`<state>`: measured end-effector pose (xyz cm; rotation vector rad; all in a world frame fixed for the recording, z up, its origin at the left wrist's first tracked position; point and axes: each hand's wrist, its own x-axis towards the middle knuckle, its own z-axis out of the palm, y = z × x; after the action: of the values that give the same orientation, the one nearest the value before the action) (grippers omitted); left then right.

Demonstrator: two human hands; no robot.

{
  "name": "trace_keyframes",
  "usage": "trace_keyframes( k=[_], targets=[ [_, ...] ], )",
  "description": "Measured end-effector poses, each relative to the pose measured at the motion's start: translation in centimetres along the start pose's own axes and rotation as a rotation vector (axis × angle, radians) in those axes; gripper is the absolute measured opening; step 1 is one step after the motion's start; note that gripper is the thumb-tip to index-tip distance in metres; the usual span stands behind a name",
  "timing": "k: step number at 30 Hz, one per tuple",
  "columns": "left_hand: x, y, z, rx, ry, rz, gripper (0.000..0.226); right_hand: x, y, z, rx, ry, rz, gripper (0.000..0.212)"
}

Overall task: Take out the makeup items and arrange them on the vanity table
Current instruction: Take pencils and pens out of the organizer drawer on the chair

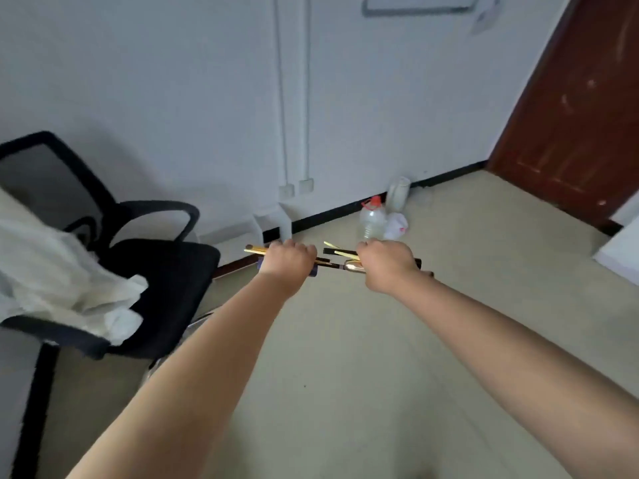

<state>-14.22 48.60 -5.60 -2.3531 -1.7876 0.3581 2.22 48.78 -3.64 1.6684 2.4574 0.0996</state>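
Thin makeup sticks (340, 253), apparently pencils, in left hand (289, 260) and right hand (386, 263)

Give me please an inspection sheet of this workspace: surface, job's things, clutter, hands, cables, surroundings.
Surface: no vanity table in view; only the beige floor.
Job's things: slim makeup items, pencil-like and blurred, held in both hands in the air.
Clutter: clear plastic bottle with a red cap, white bag beside it, by the wall.
Hands: left hand grips several sticks; right hand grips others, with a shiny piece beside its fingers.
Cables: nothing seen; two white conduits run down to wall sockets.
Surroundings: black office chair with white cloth on it, brown door.
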Motion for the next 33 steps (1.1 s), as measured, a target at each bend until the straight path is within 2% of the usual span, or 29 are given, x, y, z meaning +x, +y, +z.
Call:
trace_keyframes(
  k=[3,6,10,15,21,33],
  targets=[
    [8.8,11.0,-5.2,0.074,0.094,0.197,0.027,-2.7,13.4,0.5,-0.014,-0.015,0.198,0.032],
    [14.5,18.9,-9.2,0.093,0.166,0.298,0.028,-4.9,23.0,0.0,-0.016,0.006,0.319,0.035],
    [23.0,33.7,-16.3,-0.085,0.236,0.456,0.023,-10.5,39.3,0.6,-0.031,0.004,0.566,0.030],
    [30.0,47.4,-22.6,-0.212,0.222,0.608,0.018,-16.1,53.1,2.0,-0.037,-0.070,0.791,0.030],
    [40.3,59.4,-27.7,-0.145,0.260,0.700,0.021,-17.6,67.2,4.2,-0.018,-0.083,1.009,0.029],
    [66.7,78.1,-39.7,-0.107,0.371,0.891,0.028,-10.5,95.7,5.6,0.073,-0.045,1.244,0.023]
  ],
)
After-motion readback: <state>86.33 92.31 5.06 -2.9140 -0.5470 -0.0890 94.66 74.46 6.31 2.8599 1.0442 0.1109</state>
